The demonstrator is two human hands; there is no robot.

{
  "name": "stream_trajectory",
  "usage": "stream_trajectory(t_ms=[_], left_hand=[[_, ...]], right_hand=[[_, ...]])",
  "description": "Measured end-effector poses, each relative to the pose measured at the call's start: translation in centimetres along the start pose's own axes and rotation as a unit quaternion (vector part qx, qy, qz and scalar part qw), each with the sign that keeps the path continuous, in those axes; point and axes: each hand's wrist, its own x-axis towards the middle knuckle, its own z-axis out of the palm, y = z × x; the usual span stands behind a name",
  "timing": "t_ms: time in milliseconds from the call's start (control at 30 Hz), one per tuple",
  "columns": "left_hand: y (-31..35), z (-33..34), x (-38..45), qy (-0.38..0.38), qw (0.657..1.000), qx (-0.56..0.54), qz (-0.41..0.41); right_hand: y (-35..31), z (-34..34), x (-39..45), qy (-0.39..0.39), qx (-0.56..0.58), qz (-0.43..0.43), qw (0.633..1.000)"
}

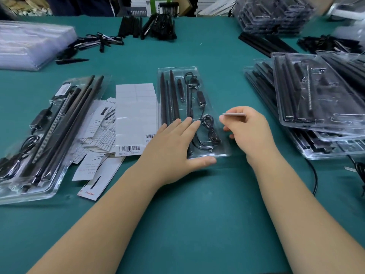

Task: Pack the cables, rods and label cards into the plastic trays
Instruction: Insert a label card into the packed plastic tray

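On centre tray [221,147] — four rods [167,95], one coiled cable [209,129], left hand [173,141] flat

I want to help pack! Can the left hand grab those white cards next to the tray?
Probably yes. The left hand rests flat on the middle tray, holding nothing, and the label cards lie uncovered right beside it on the table.

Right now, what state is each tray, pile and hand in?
Centre tray: open, holding rods and a coiled cable.
Left hand: flat on the centre tray's near end.
Right hand: pinching a small card, held edge-on above the tray.
Label cards: loose, overlapping heap.
Left tray: filled.
Right trays: stacked.
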Motion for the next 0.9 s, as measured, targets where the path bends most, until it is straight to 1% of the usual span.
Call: stream_trajectory(t_ms=[67,100,133,200,267,333,400,467,500,567,600,667,700,767,800,833,900], left_hand=[[0.1,-0.1,0.1,-0.003,1.000,0.004,-0.002],[0.2,-0.1,0.1,-0.007,1.000,0.011,-0.002],[0.3,-0.2,0.2,-0.014,1.000,0.026,0.000],[0.5,-0.2,0.4,-0.029,0.997,0.074,0.006],[0.9,-0.2,0.6,-0.043,0.991,0.128,0.015],[1.3,0.0,0.7,-0.046,0.984,0.170,0.025],[1.4,0.2,0.4,-0.036,0.982,0.182,0.029],[1.6,0.2,0.1,0.008,0.984,0.173,0.043],[1.6,0.3,-0.1,0.054,0.985,0.149,0.061],[1.5,0.5,-0.4,0.144,0.978,0.117,0.096],[1.4,0.6,-0.4,0.170,0.974,0.109,0.099],[1.4,0.5,-0.5,0.190,0.972,0.097,0.095],[1.5,0.5,-0.6,0.192,0.972,0.092,0.095],[1.5,0.6,-0.6,0.193,0.973,0.082,0.094],[1.5,0.6,-0.6,0.197,0.972,0.081,0.095],[1.5,0.7,-0.6,0.205,0.970,0.082,0.098],[1.4,0.7,-0.5,0.219,0.966,0.086,0.105]], right_hand=[[-0.4,-0.1,-0.1,0.004,0.031,0.006,0.999],[-0.7,-0.3,-0.2,0.000,0.075,0.016,0.997],[-1.0,-0.5,-0.2,-0.009,0.138,0.030,0.990],[-1.5,-1.2,-0.3,-0.020,0.255,0.064,0.965],[-1.7,-1.7,-0.3,0.010,0.284,0.091,0.954],[-1.4,-2.0,-0.2,0.055,0.244,0.110,0.962],[-1.0,-2.4,0.1,0.055,0.110,0.109,0.986],[-0.5,-2.7,0.1,0.032,-0.006,0.103,0.994],[-0.3,-2.8,0.2,0.025,-0.037,0.103,0.994],[-0.2,-3.0,0.2,-0.014,-0.063,0.096,0.993],[-0.2,-3.1,0.2,-0.039,-0.056,0.103,0.992],[-0.2,-3.7,0.3,-0.086,-0.013,0.131,0.988],[-0.1,-4.1,0.4,-0.116,-0.011,0.140,0.983],[-0.1,-4.4,0.2,-0.183,-0.057,0.130,0.973],[0.0,-4.2,0.1,-0.203,-0.074,0.118,0.969],[0.1,-3.8,-0.1,-0.199,-0.076,0.108,0.971],[0.3,-2.7,-0.1,-0.134,-0.073,0.068,0.986]])
